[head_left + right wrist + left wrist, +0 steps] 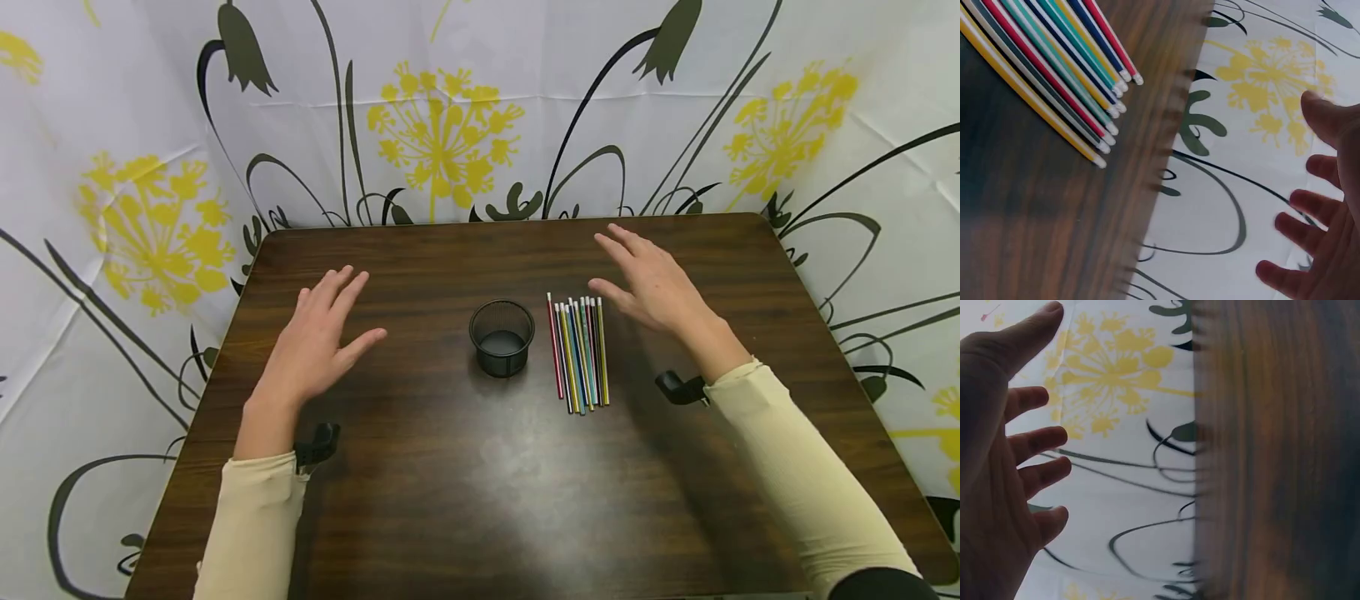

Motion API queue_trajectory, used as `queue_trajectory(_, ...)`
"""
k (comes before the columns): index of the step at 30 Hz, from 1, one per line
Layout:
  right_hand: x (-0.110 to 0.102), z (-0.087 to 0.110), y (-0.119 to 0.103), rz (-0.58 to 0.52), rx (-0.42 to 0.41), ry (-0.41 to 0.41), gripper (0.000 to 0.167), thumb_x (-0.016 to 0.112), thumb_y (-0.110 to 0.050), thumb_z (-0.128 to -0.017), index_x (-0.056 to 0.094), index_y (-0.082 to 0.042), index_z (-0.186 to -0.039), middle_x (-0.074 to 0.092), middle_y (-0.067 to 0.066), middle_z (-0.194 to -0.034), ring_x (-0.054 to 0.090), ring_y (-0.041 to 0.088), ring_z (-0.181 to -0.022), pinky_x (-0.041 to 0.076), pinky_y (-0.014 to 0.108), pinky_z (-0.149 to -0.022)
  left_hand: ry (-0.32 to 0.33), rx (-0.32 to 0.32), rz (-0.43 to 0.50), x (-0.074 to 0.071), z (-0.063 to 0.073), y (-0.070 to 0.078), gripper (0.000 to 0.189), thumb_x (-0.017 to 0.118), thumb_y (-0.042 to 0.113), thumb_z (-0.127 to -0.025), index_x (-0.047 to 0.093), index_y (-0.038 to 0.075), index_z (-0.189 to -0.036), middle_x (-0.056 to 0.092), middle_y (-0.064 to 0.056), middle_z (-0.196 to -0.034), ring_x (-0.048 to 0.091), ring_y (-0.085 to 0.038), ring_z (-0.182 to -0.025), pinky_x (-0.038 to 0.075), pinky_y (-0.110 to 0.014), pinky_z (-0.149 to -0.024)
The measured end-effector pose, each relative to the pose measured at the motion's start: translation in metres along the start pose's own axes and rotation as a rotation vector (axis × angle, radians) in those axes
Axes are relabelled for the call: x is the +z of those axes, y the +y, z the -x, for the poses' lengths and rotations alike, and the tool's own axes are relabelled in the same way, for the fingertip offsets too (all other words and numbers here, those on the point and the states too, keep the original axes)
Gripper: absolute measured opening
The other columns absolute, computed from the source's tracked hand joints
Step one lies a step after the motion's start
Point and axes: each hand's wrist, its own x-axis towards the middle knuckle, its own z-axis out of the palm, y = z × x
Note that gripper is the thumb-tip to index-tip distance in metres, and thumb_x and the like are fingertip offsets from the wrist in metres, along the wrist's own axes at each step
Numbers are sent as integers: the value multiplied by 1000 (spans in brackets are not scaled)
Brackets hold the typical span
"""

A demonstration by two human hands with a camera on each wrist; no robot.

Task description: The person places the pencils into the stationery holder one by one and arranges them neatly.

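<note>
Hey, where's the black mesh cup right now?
In the head view, the black mesh cup stands near the middle of the table, just left of the pencils.

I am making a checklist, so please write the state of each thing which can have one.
Black mesh cup: upright, empty
Pencils: lying side by side on the table, ends uneven
Left hand: open, holding nothing
Right hand: open, holding nothing
</note>
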Motion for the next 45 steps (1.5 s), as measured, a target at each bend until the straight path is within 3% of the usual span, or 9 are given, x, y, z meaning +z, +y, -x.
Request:
queue_trajectory(3,6,4,0,-25,93,-20,60,60,-37,-98,43,-9,-148,42,17,-148,45,39,-128,38,59,-98,20,5,95,10,-1,0,79,66,45,-92,26,19,-156,26,-12,-158,21,-34,-145,20,-60,-111)
queue_trajectory(8,26,12,1,-124,294,-73,40,63,-28,-96,61,-8,-131,67,14,-117,64,32,-99,48,54,-79,35,24,300,35,-5,8,77,71,39,-90,30,27,-155,34,-4,-154,31,-29,-140,30,-59,-106)
queue_trajectory(14,58,18,11,-274,470,-131,31,64,-23,-96,68,-2,-117,70,15,-105,66,28,-85,51,47,-75,-8,37,566,72,-13,31,78,76,30,-88,33,28,-153,41,-3,-148,37,-23,-137,33,-53,-107)
queue_trajectory(19,76,23,19,-365,579,-154,32,63,-27,-96,67,-1,-114,71,13,-93,67,19,-67,53,36,-61,-34,29,745,103,-24,48,85,80,16,-84,32,19,-153,42,-10,-148,37,-28,-137,34,-58,-105)
queue_trajectory(24,84,25,21,-369,626,-156,31,65,-27,-95,67,-1,-112,70,9,-81,64,16,-59,51,32,-55,-64,14,889,123,-34,62,95,83,8,-79,26,11,-154,36,-18,-151,32,-38,-139,30,-64,-105)
queue_trajectory(32,86,19,15,-241,645,-156,26,66,-29,-92,70,-7,-105,70,3,-69,64,19,-61,48,39,-58,-113,4,971,135,-46,75,98,85,22,-78,24,25,-155,35,-9,-153,32,-30,-139,33,-52,-108)
queue_trajectory(36,85,17,12,-154,652,-144,27,67,-30,-89,72,-8,-103,70,4,-74,64,25,-72,49,45,-64,-111,8,1031,139,-49,78,95,83,14,-80,26,24,-155,35,-17,-151,33,-32,-138,31,-55,-108)
queue_trajectory(40,86,16,11,-111,644,-130,27,68,-29,-86,73,-8,-103,70,10,-87,63,30,-78,50,49,-68,-106,34,1089,134,-50,84,93,80,4,-80,25,13,-154,34,-26,-149,31,-39,-138,29,-60,-107)
queue_trajectory(45,87,15,13,-118,649,-129,29,67,-28,-86,72,-6,-105,69,15,-98,61,32,-82,49,50,-72,-89,64,1122,133,-50,87,92,81,11,-82,24,8,-154,35,-25,-149,30,-43,-138,29,-60,-107)
